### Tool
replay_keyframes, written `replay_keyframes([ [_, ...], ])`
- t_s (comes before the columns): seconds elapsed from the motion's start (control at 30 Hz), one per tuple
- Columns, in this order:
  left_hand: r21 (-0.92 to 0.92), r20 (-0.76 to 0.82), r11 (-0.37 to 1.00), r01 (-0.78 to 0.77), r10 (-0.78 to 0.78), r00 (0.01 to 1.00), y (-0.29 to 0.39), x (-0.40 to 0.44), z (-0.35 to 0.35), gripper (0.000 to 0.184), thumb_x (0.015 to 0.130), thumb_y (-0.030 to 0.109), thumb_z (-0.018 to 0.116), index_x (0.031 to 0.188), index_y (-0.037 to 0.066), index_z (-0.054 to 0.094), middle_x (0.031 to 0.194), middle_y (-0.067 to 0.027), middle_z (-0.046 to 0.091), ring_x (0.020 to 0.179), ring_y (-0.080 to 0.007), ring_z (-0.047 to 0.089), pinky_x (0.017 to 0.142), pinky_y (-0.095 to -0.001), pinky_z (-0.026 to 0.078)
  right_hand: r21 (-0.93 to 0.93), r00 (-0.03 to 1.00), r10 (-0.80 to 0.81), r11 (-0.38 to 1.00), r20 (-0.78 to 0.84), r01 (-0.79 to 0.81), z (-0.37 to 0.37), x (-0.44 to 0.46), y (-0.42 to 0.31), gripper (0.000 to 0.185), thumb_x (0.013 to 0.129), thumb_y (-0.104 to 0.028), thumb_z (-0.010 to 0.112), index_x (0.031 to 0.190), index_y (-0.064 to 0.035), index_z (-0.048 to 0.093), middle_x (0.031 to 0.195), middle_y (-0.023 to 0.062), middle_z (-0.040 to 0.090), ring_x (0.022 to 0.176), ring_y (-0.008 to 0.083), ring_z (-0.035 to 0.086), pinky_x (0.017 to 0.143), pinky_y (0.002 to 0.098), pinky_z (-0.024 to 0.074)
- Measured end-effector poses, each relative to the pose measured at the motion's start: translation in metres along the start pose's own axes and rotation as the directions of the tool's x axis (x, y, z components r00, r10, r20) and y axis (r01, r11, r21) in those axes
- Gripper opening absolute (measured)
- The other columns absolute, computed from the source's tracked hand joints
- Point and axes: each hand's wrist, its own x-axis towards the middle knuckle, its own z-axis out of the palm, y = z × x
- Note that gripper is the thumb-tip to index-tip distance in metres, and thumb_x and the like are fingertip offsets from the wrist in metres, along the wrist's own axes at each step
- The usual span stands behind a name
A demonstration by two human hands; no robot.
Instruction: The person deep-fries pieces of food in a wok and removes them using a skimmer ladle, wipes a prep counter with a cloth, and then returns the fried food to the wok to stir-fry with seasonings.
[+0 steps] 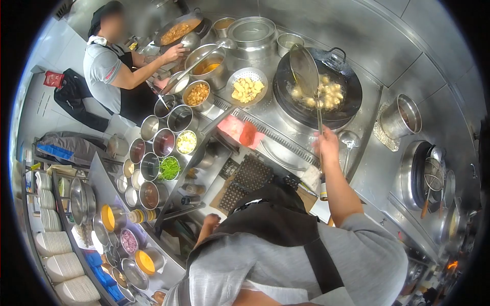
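My right hand is closed around the long handle of a wire-mesh strainer. Its round basket is tilted over a black wok on the stove. Pale golden pieces of food bubble in oil in the wok, partly behind the strainer. A ladle lies just right of my right hand. Low at my left side hangs my left hand, away from the stove. Its fingers are too small and indistinct to read, and nothing can be made out in it.
A perforated metal bowl of yellow pieces stands left of the wok. Farther left, a co-worker tends another wok. Several ingredient pots line the left counter. A steel pot and a second wok are at right.
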Motion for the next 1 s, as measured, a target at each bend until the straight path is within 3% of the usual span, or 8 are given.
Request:
replay_keyframes([
  [0.13,-0.576,-0.265,0.813,-0.086,-0.086,0.96,0.053,-0.05,-0.018,0.028,0.082,0.028,0.058,0.086,0.002,0.067,0.076,-0.015,0.064,0.05,-0.0157,0.059,0.044,-0.0331,0.048,-0.272,0.998,-0.036,0.962,-0.047,0.021,0.0,-0.039,0.004,0.041,0.085,-0.005,0.047,0.126,-0.0013,0.05,0.071,0.01,0.064,0.049,0.0155,0.058,0.047,0.0279,0.046],
  [0.2,-0.496,-0.232,0.868,-0.011,-0.121,0.965,0.054,-0.047,-0.017,0.027,0.079,0.029,0.062,0.089,0.005,0.067,0.084,-0.0129,0.067,0.065,-0.0209,0.065,0.057,-0.0361,0.053,-0.5,0.946,-0.302,0.841,-0.118,0.206,-0.001,-0.038,0.04,0.04,0.084,-0.005,0.048,0.124,-0.001,0.052,0.06,0.0114,0.062,0.046,0.0174,0.058,0.052,0.0303,0.0493],
  [0.37,-0.033,-0.176,0.994,-0.103,0.096,0.98,-0.019,0.006,0.024,0.028,0.079,0.035,0.059,0.096,0.015,0.068,0.1,-0.0084,0.066,0.093,-0.0281,0.062,0.08,-0.0399,0.05,-0.445,0.96,-0.258,0.876,-0.11,0.185,-0.012,-0.045,0.04,0.043,0.083,-0.005,0.049,0.126,-0.0011,0.05,0.092,0.0113,0.067,0.056,0.018,0.062,0.057,0.0321,0.0503],
  [0.5,0.347,-0.075,0.935,-0.077,0.11,0.991,-0.031,0.0,0.025,0.029,0.08,0.038,0.052,0.093,0.019,0.07,0.104,-0.0085,0.065,0.099,-0.0292,0.06,0.085,-0.041,0.049,-0.487,0.931,-0.336,0.843,-0.144,0.229,-0.022,-0.033,0.044,0.042,0.081,-0.005,0.05,0.123,-0.0034,0.053,0.09,0.0166,0.067,0.056,0.0237,0.063,0.06,0.0362,0.0502],
  [0.7,0.217,0.131,0.812,-0.541,0.525,0.841,-0.092,0.041,0.036,0.026,0.078,0.032,0.052,0.087,0.014,0.069,0.092,-0.0098,0.067,0.09,-0.0292,0.063,0.074,-0.0412,0.052,-0.455,0.955,-0.242,0.879,-0.17,0.142,-0.035,-0.049,0.036,0.037,0.086,-0.009,0.052,0.122,-0.0039,0.055,0.07,0.0179,0.065,0.049,0.0234,0.06,0.053,0.0367,0.0491],
  [0.83,0.104,0.042,0.923,-0.371,0.368,0.929,-0.053,0.013,0.036,0.024,0.076,0.027,0.054,0.087,0.012,0.07,0.089,-0.0119,0.068,0.086,-0.0275,0.065,0.071,-0.0384,0.053,-0.52,0.954,-0.257,0.842,-0.153,0.144,-0.03,-0.048,0.036,0.038,0.086,-0.01,0.052,0.124,-0.0045,0.053,0.061,0.0152,0.063,0.045,0.0202,0.057,0.049,0.0355,0.0478],
  [0.9,-0.106,-0.205,0.954,-0.282,0.257,0.945,-0.045,0.007,0.043,0.026,0.074,0.024,0.054,0.088,0.009,0.071,0.088,-0.0141,0.068,0.087,-0.0264,0.065,0.073,-0.0361,0.052,-0.366,0.989,-0.092,0.93,-0.118,0.043,-0.024,-0.047,0.026,0.039,0.087,-0.008,0.052,0.126,-0.0044,0.052,0.059,0.0126,0.062,0.045,0.0167,0.056,0.046,0.034,0.0464],
  [1.0,0.074,-0.226,0.947,-0.312,0.32,0.92,-0.045,0.015,0.05,0.028,0.075,0.024,0.053,0.09,0.009,0.071,0.095,-0.0124,0.068,0.089,-0.026,0.065,0.076,-0.0345,0.051,-0.111,0.989,-0.041,0.994,-0.144,0.025,-0.019,-0.042,0.029,0.04,0.085,-0.011,0.053,0.124,-0.0067,0.054,0.064,0.008,0.061,0.049,0.0145,0.057,0.047,0.0326,0.0462],
])
